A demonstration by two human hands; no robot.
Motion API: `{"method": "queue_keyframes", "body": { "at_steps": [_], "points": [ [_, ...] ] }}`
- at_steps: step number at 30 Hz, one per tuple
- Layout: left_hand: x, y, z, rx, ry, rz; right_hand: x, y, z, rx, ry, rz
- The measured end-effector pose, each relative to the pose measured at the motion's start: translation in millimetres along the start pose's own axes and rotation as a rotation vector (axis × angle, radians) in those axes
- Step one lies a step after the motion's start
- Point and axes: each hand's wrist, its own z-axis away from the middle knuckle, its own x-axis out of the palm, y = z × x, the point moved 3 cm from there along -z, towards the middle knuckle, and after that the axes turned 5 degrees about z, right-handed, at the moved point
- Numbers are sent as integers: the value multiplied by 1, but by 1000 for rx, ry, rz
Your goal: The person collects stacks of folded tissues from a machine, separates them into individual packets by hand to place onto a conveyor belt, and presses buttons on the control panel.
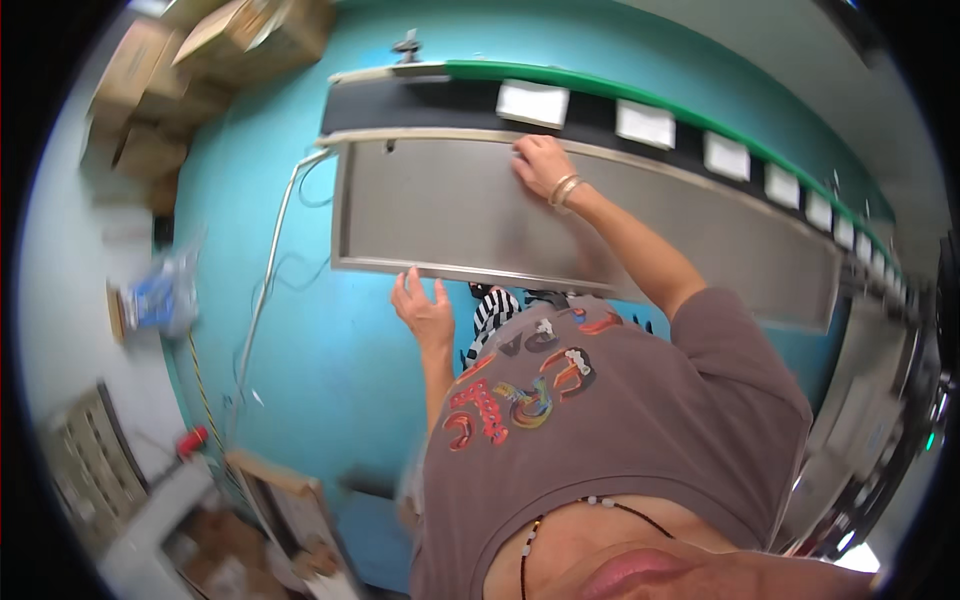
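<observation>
My left hand [424,308] is open, its fingers spread beside the near rim of a long stainless steel tray [430,210]. Nothing shows in it. Across the tray, my right hand [543,165] is by the far rim, next to a black conveyor belt [420,108]. Its fingers are slightly bent, with a gap between them and the thumb, and I see no object there. A bracelet [566,190] circles that wrist. Just beyond the right hand, a white rectangular piece [532,103] lies on the belt, first in a row of several similar ones.
A green rail [600,82] edges the belt's far side. Cardboard boxes [240,40] are stacked at the far left. A pale pipe [270,260] runs down left of the tray to the blue-green floor [330,370]. An open carton [215,560] stands at the lower left.
</observation>
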Motion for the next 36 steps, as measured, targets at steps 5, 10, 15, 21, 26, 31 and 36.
{"method": "queue_keyframes", "body": {
  "at_steps": [5,10,15,21,26,31,36],
  "points": [
    [-10,-2,35,-196,80,49,36,50,-23,-22,54,281],
    [5,-41,87,-464,244,42,34,121,-30,-22,-80,639],
    [-39,-83,156,-667,363,59,76,8,-39,-81,-266,337],
    [-92,-159,250,-801,464,164,136,-294,35,-606,-581,-195],
    [-168,-224,306,-998,659,327,209,-418,89,-982,-774,-314],
    [-219,-282,362,-1135,1210,298,252,-503,134,-1169,-1234,64],
    [-286,-343,369,-1180,1594,117,309,-557,83,-1196,-1195,183]
  ]
}}
